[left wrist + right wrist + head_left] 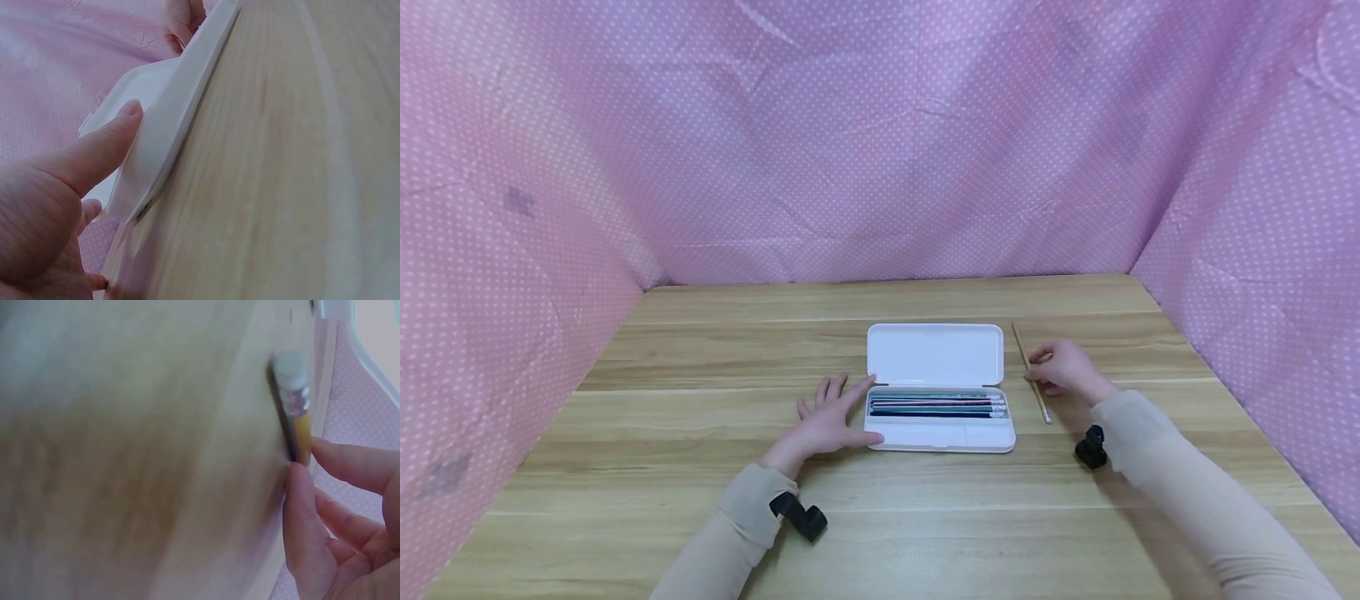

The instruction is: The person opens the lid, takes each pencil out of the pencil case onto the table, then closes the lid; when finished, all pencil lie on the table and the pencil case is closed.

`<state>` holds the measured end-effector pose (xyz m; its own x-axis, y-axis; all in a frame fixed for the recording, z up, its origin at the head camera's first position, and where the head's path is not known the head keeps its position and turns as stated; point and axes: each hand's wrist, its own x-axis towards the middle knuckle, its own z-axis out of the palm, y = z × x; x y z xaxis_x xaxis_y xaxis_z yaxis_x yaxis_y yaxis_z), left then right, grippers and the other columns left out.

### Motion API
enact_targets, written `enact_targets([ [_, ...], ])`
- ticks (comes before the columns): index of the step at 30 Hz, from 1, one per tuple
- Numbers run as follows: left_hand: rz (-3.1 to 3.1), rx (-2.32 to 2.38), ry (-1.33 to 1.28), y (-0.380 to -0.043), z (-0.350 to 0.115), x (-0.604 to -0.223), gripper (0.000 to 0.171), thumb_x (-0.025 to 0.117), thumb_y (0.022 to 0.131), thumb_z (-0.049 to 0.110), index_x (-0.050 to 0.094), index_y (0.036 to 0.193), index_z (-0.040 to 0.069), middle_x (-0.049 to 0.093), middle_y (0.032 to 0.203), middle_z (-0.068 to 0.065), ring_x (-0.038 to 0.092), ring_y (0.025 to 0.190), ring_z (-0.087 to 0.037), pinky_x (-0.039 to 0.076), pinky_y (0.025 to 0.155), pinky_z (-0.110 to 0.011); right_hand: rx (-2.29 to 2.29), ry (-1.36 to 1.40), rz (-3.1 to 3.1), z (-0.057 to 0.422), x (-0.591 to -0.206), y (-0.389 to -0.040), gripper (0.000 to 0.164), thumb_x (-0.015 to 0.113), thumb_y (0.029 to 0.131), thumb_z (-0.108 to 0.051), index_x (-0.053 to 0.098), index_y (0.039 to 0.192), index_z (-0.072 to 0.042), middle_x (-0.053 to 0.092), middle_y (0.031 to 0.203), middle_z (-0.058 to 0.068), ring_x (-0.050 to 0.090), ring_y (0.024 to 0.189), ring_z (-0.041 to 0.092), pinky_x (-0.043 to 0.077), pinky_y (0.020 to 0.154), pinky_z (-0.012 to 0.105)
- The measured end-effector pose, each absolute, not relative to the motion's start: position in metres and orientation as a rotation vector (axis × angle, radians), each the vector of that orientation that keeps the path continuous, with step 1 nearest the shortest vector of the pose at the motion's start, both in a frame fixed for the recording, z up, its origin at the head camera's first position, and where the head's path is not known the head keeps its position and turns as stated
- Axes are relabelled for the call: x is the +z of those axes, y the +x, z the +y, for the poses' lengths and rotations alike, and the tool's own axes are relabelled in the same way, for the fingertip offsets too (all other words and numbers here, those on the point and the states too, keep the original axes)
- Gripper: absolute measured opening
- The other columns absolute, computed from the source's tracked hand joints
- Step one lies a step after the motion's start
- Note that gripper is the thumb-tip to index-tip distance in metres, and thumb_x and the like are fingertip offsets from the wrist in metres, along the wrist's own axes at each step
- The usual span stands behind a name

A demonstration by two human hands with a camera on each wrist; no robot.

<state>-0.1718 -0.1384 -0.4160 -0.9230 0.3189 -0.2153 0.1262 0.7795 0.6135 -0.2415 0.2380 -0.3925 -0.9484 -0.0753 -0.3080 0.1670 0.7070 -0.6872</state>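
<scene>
A white pencil case lies open on the table, its lid folded back on the far side. Several dark and teal pencils with white eraser ends lie side by side in its tray. With fingers spread, my left hand touches the case's left end; the left wrist view has the thumb against its white side wall. To the right of the case, my right hand pinches a yellow pencil between thumb and finger. Its white eraser points toward the near side, close to the tabletop.
The wooden table has light grain and runs back to a pink polka-dot cloth, which hangs behind and on both sides. Black wrist devices sit at both sleeves.
</scene>
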Motion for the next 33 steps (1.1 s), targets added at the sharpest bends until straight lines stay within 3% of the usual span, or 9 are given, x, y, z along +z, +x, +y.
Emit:
enact_targets([
  [6, 2.663, 0.887, 0.344, -0.172, -0.138, -0.416, 0.092, 0.074, 0.075, 0.051, 0.024, 0.15, 0.035, 0.004, 0.158, -0.017, -0.01, 0.143, -0.042, -0.014, 0.098, -0.074, -1.075, 0.028, 2.614, 0.24, -0.387, -0.242, 0.04, 0.068, 0.083, -0.008, 0.055, 0.116, 0.012, 0.065, 0.088, 0.014, 0.059, 0.064, 0.01, 0.055, 0.059, 0.027],
  [17, 2.666, 0.892, 0.343, -0.172, -0.138, -0.416, 0.092, 0.074, 0.075, 0.051, 0.024, 0.15, 0.034, 0.004, 0.159, -0.017, -0.01, 0.143, -0.042, -0.015, 0.098, -0.074, -1.108, -0.052, 2.632, 0.241, -0.37, -0.239, 0.047, 0.064, 0.085, -0.011, 0.051, 0.124, 0.012, 0.063, 0.102, 0.025, 0.064, 0.076, 0.018, 0.057, 0.07, 0.033],
  [25, 2.662, 0.891, 0.344, -0.172, -0.137, -0.415, 0.092, 0.075, 0.074, 0.05, 0.025, 0.15, 0.033, 0.005, 0.158, -0.018, -0.009, 0.143, -0.043, -0.014, 0.098, -0.074, -1.177, -0.164, 2.684, 0.23, -0.353, -0.233, 0.048, 0.067, 0.085, -0.013, 0.053, 0.124, 0.011, 0.064, 0.097, 0.02, 0.064, 0.078, 0.024, 0.057, 0.071, 0.039],
  [33, 2.662, 0.882, 0.338, -0.172, -0.137, -0.415, 0.091, 0.074, 0.075, 0.05, 0.024, 0.15, 0.034, 0.003, 0.159, -0.017, -0.011, 0.143, -0.042, -0.014, 0.099, -0.074, -1.146, -0.363, 2.774, 0.203, -0.342, -0.22, 0.038, 0.069, 0.083, -0.009, 0.061, 0.116, 0.007, 0.064, 0.09, 0.015, 0.059, 0.075, 0.018, 0.051, 0.059, 0.025],
])
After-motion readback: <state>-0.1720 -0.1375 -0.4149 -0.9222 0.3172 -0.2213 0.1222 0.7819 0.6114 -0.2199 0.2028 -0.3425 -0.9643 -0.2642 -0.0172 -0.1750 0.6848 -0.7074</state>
